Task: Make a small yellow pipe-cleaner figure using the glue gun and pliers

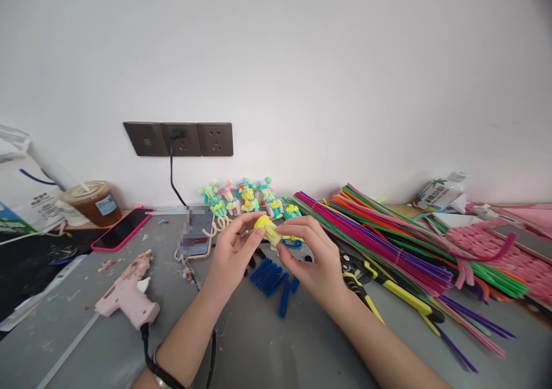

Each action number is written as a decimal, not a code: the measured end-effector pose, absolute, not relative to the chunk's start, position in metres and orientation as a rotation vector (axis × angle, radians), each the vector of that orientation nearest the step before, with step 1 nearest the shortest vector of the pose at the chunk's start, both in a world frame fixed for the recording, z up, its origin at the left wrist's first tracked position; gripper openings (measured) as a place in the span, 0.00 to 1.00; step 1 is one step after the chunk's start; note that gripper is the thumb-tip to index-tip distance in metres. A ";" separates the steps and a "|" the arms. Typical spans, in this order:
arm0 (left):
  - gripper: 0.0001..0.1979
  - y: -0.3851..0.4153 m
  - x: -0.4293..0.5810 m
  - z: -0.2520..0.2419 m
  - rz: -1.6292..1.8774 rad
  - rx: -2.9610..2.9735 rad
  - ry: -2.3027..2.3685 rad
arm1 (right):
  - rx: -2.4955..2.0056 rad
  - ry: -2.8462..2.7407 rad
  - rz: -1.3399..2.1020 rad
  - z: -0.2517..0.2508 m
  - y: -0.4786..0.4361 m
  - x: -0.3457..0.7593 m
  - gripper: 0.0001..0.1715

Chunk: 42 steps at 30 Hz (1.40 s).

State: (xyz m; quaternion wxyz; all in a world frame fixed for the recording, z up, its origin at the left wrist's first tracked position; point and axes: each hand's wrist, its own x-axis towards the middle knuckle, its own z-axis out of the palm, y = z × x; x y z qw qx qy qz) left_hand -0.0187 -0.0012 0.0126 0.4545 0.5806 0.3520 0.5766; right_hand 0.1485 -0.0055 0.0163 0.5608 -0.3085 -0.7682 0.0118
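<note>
Between my two hands, above the middle of the grey table, is a small yellow bundle of bent pipe cleaners (271,231). My left hand (237,245) pinches its left side between thumb and fingers. On the other side, the fingertips of my right hand (311,251) close on its right edge. Several short dark blue pipe cleaner pieces (269,277) lie on the table just below. Behind my hands, small pastel pipe cleaner figures (248,196) stand in rows near the wall.
Left of my arms lie a pink glue gun (129,297) with a black cord, a phone in a pink case (123,229), another phone (196,233) and a cup of brown drink (95,203). On the right are bundled coloured pipe cleaners (371,239) and yellow-black pliers (394,291).
</note>
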 end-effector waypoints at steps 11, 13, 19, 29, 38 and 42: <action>0.13 0.000 -0.019 0.012 1.433 1.432 0.899 | -0.737 -1.811 -0.011 0.018 -0.007 0.149 0.15; 0.13 -0.001 -0.019 0.012 1.431 1.430 0.905 | -0.738 -1.814 -0.014 0.019 -0.007 0.149 0.14; 0.13 -0.001 -0.018 0.014 1.435 1.419 0.914 | -0.745 -1.805 -0.019 0.019 -0.007 0.149 0.14; 0.13 0.000 -0.018 0.012 1.444 1.375 0.918 | -0.770 -1.786 0.009 0.021 -0.007 0.149 0.12; 0.16 0.002 -0.016 0.013 1.506 1.234 0.961 | -0.795 -1.777 0.134 0.017 -0.004 0.149 0.13; 0.15 0.002 -0.018 0.013 1.477 1.287 0.956 | -0.825 -1.715 0.209 0.017 -0.003 0.150 0.10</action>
